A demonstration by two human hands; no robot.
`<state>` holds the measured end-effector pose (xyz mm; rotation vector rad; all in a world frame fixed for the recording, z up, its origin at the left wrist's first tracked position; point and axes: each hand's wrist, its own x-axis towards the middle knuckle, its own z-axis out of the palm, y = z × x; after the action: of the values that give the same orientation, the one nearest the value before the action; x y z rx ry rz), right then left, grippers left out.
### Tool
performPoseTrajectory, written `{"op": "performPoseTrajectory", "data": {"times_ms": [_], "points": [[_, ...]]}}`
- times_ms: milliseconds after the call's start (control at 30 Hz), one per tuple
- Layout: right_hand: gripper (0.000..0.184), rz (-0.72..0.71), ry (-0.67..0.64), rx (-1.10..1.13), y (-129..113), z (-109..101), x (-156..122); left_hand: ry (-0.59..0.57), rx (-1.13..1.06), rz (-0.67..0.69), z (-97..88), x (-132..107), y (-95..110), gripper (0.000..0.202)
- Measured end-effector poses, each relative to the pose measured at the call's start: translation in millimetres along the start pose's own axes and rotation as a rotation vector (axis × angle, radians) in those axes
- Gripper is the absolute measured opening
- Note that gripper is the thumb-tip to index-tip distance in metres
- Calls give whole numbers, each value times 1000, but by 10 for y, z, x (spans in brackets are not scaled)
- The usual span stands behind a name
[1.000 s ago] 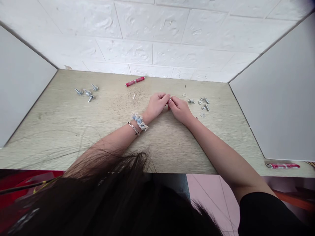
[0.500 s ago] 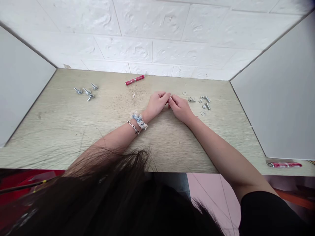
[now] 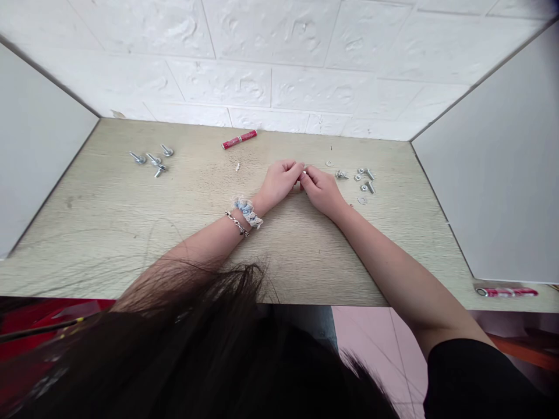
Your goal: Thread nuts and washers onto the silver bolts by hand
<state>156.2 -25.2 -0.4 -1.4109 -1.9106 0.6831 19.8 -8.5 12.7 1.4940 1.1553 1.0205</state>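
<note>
1. Two bare hands meet just above centre in the head view, over the pale wood-grain worktop point(image 3: 288, 256). The left hand point(image 3: 279, 181), with a blue-and-white fabric scrunchie point(image 3: 247, 213) and a silver chain bracelet point(image 3: 237, 223) at its wrist, is curled with its fingertips pinched together.
2. The right hand point(image 3: 322, 191) is curled likewise, its fingertips against the left's. A small pale piece point(image 3: 304, 173) shows between them, too hidden to identify.
3. Just beside the right hand, right of centre, lie a silver metal bolt with fittings point(image 3: 341, 174), two bare silver bolts point(image 3: 370, 187), silver nuts point(image 3: 358, 178) and two flat ring washers point(image 3: 362, 201).
4. Four silver bolts with fitted washers point(image 3: 152, 159) lie in the upper left.
5. A red tube point(image 3: 240, 139) lies at upper centre, above a white scrap point(image 3: 238, 166); another red-and-silver tube point(image 3: 506, 292) lies at lower right.
</note>
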Motion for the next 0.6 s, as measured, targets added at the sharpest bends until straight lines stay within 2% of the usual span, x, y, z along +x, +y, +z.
{"op": "performPoseTrajectory", "data": {"times_ms": [400,600], "points": [[35,-23,14,0,28,14,2,-23,18,-8,-5,-10,19,38],[53,-43,23,58,35,13,3,-3,-15,-10,-10,-18,24,39]]}}
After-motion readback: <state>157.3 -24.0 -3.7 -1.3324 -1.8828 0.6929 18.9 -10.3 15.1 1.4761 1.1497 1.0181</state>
